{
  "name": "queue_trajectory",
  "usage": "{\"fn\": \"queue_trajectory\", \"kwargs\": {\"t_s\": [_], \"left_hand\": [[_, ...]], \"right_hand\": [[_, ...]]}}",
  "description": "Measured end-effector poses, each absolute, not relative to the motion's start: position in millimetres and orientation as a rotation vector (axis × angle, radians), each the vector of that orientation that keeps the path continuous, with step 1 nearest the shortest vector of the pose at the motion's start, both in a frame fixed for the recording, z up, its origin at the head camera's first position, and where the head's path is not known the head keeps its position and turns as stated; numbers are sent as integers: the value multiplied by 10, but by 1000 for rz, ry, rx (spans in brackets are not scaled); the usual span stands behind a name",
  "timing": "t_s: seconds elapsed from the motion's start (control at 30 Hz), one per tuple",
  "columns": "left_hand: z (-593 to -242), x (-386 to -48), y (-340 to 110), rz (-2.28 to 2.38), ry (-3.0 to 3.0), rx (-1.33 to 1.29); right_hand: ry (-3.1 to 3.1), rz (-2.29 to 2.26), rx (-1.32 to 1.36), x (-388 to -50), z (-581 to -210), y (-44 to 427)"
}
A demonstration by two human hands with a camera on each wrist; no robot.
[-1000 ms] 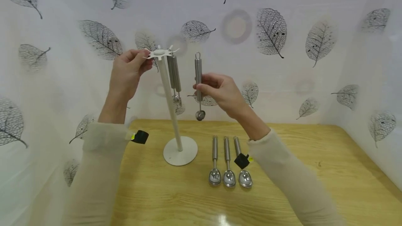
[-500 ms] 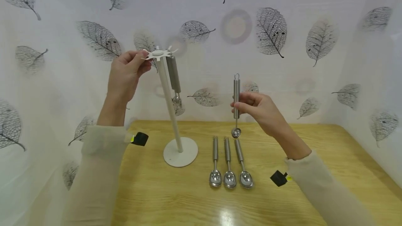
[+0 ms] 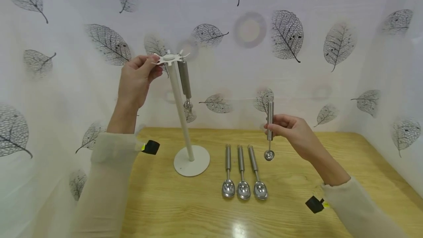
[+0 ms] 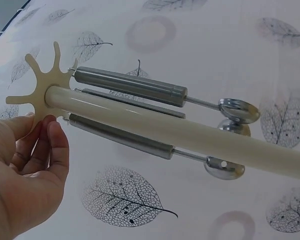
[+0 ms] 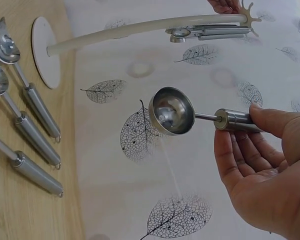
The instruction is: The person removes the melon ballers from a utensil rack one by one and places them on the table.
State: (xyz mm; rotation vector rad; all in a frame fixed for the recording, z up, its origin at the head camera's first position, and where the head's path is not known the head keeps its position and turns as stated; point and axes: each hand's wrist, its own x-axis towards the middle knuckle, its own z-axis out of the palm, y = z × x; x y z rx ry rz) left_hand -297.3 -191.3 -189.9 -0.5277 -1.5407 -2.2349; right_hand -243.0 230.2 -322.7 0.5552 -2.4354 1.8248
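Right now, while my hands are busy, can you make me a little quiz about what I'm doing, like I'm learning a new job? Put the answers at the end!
1. Count: how many scoops lie on the table?

2. Fill in the blank: the right hand holds another scoop by its ____.

3. Pick one: which part of the stand does the left hand hold?
a) the round base
b) the middle of the pole
c) the spiky top

Key:
1. Three.
2. Handle.
3. c, the spiky top.
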Motion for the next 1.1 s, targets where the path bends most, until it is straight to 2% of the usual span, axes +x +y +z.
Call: {"fn": "queue_trajectory", "kwargs": {"t_s": [0.47,1.1], "left_hand": [[-1892,-2974,-1890,-2196,-1579,-504],[-1897,-2963,-1897,-2189,-1602,-483]], "right_hand": [[-2479,1930,479,-2270,-3607,2569],[-2552,2082,388,-2127,-4121,2630]]}}
